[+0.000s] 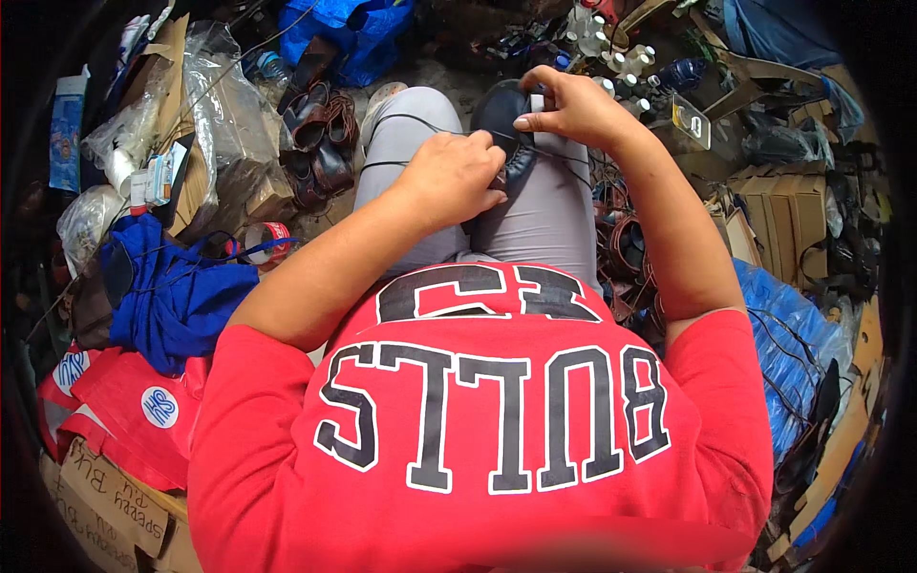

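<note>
A dark shoe (499, 113) rests against my right thigh, near the knee, its toe pointing away from me. My left hand (453, 174) is closed at the shoe's near left side. Its fingers are curled in, and what they hold is hidden. At the shoe's far right side, my right hand (576, 107) has its thumb and fingers bent around a small whitish piece (537, 102) that I cannot identify. A thin black cord (392, 164) runs across both grey trouser legs and passes by the hands.
On the left lie brown shoes (331, 167), clear plastic bags (229, 124), a blue cloth (167, 286) and a red bag (134, 401). Small white-capped bottles (626, 62) crowd the far right. Flattened cardboard (783, 215) and blue plastic wrap (778, 349) lie on the right.
</note>
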`<action>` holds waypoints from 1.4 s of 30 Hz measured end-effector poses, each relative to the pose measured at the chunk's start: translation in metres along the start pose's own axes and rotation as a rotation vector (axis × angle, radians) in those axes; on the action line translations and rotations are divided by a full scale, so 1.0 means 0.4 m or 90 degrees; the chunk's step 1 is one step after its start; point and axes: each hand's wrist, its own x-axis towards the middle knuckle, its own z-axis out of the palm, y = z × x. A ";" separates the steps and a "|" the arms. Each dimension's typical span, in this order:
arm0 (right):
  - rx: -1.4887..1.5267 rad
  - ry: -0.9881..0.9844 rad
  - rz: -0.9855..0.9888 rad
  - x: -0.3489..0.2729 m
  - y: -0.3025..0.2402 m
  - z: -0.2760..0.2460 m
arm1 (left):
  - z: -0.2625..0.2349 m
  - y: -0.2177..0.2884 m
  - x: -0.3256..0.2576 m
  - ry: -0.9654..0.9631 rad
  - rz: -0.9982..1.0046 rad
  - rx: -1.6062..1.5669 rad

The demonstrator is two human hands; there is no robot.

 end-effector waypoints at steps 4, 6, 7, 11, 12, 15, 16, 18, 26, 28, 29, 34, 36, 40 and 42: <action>-0.015 -0.023 0.073 -0.044 -0.020 -0.009 | 0.027 -0.069 -0.032 0.050 0.072 -0.218; 0.034 0.028 0.096 -0.067 0.030 0.031 | 0.022 -0.056 -0.012 -0.010 0.076 -0.200; 0.082 0.057 0.094 -0.075 0.052 0.047 | 0.017 -0.047 -0.003 -0.069 0.078 -0.181; 0.144 0.141 0.084 -0.092 0.014 0.078 | -0.008 -0.036 0.009 -0.076 0.043 -0.136; 0.093 0.234 0.027 -0.104 0.000 0.079 | -0.016 -0.046 0.010 -0.053 0.022 -0.235; 0.050 0.343 -0.066 -0.142 -0.018 0.071 | -0.035 -0.049 0.047 0.083 -0.095 -0.351; 0.145 0.194 0.012 -0.156 -0.023 0.064 | -0.018 -0.052 0.071 0.149 -0.055 -0.351; 0.241 0.028 0.078 -0.170 -0.033 0.066 | 0.037 -0.050 0.115 0.222 -0.017 -0.355; 0.030 -0.001 -0.021 -0.199 -0.040 0.051 | 0.118 -0.018 0.144 0.183 -0.056 -0.428; 0.065 0.024 -0.047 -0.227 -0.020 0.051 | 0.114 -0.029 0.151 0.192 -0.053 -0.434; 0.066 0.019 -0.048 -0.247 -0.027 0.034 | 0.117 -0.035 0.150 0.197 -0.051 -0.443; 0.245 0.129 0.008 -0.272 -0.030 -0.009 | 0.067 -0.105 0.174 0.015 -0.076 -0.542; 0.141 0.138 -0.024 -0.259 -0.033 -0.002 | 0.042 -0.118 0.184 -0.022 -0.010 -0.515; 0.059 0.114 -0.013 -0.233 -0.029 0.013 | 0.024 -0.117 0.194 -0.005 0.063 -0.365; 0.025 0.094 -0.023 -0.220 -0.034 0.014 | 0.021 -0.126 0.197 -0.044 0.063 -0.444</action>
